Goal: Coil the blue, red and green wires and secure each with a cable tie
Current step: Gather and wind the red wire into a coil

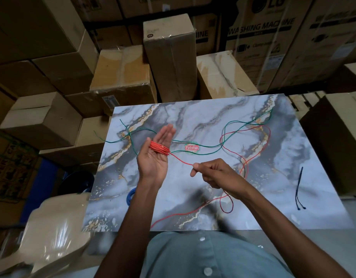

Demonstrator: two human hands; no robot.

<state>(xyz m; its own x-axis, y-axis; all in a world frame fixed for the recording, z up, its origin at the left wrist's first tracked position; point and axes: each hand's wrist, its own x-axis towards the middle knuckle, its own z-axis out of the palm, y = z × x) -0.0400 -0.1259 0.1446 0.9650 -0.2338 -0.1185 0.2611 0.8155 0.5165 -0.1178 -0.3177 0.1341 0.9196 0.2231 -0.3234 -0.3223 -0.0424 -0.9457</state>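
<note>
The red wire (160, 149) is wound in several turns across the palm of the left hand (156, 155), which is held upright with fingers straight and together, the loops sitting between thumb and fingers. From the coil a taut strand runs to the right hand (210, 173), whose curled fingers pinch it just beside the left palm. The rest of the red wire trails under the right wrist in loose loops and off toward the person's shirt (203, 255). Beyond both hands the green wire (209, 147) lies uncoiled across the marbled board (193, 117), passing behind the left fingers. Below the left forearm a blue wire (130, 196) shows at the board's edge, seemingly already coiled, though mostly hidden. Well to the right of the right hand lie two dark cable ties (299, 187). Cardboard boxes (169, 57) stand beyond the board.
</note>
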